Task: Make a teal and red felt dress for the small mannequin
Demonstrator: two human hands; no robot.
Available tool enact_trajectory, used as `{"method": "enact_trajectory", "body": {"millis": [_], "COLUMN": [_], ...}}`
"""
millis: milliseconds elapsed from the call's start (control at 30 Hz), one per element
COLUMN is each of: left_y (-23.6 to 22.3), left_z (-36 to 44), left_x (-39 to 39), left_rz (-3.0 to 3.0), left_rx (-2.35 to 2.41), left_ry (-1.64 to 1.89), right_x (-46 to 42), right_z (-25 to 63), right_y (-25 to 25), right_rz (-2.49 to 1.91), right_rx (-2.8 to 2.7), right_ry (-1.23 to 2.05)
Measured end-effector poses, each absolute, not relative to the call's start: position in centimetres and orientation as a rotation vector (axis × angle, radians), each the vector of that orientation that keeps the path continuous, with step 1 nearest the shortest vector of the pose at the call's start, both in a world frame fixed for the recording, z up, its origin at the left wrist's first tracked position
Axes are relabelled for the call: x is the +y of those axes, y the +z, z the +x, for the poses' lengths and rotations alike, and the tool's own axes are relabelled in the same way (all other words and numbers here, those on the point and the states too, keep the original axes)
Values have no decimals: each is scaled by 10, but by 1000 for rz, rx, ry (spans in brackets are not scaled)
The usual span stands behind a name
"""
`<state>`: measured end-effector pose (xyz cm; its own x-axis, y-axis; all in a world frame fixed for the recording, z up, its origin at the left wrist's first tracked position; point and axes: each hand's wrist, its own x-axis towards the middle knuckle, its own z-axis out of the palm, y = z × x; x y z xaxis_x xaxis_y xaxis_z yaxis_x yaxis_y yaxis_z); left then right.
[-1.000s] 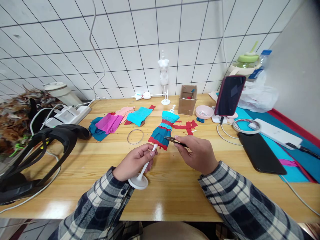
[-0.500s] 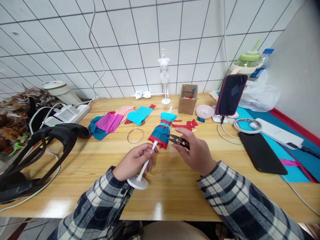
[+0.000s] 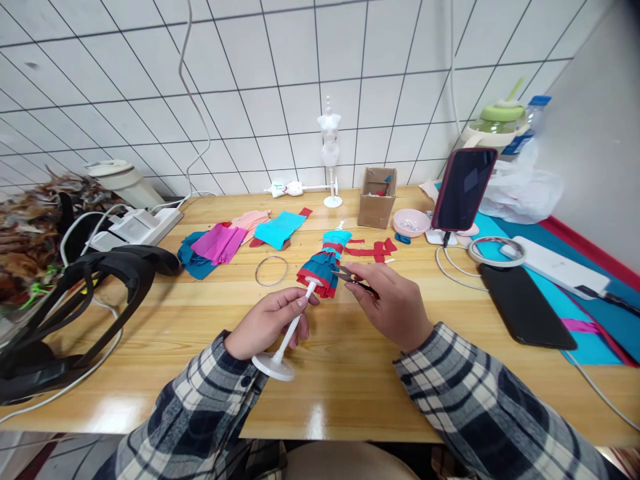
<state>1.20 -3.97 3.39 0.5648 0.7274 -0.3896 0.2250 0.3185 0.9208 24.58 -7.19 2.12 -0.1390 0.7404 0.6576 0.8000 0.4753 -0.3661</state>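
My left hand (image 3: 273, 320) grips the white stand (image 3: 295, 327) of a small mannequin, which is tilted with its round base toward me. A layered paper dress (image 3: 323, 262) in light blue, dark blue and red covers the mannequin's body. In my right hand (image 3: 393, 300) are black thread snips (image 3: 356, 279), held between thumb and fingers. Their blade tips meet the dark blue skirt at its right side; whether they are cutting cannot be made out. Red paper strips (image 3: 375, 249) lie just beyond the dress.
Behind are a standing white mannequin (image 3: 330, 147), a cardboard box (image 3: 377, 198) and a pink bowl (image 3: 411, 222) of small bits. Coloured paper pieces (image 3: 220, 243) and a metal ring (image 3: 271, 271) lie left. A propped phone (image 3: 464, 189) and a black phone (image 3: 525, 307) are right; a black headset (image 3: 130, 293) is far left.
The snips' blades have come closer together, and my right fingers have closed further around them. The mannequin has turned slightly in my left hand, with its dress shifting a little.
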Motion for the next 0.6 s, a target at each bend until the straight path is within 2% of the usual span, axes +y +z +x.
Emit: {"method": "enact_trajectory", "body": {"millis": [600], "left_y": [37], "left_z": [14], "left_x": [-43], "left_rz": [1250], "left_rx": [932], "left_ry": [331], "right_x": [-77], "right_z": [238], "right_y": [20], "right_rz": [-1264], "right_rx": [-1833], "right_ry": [-124]}}
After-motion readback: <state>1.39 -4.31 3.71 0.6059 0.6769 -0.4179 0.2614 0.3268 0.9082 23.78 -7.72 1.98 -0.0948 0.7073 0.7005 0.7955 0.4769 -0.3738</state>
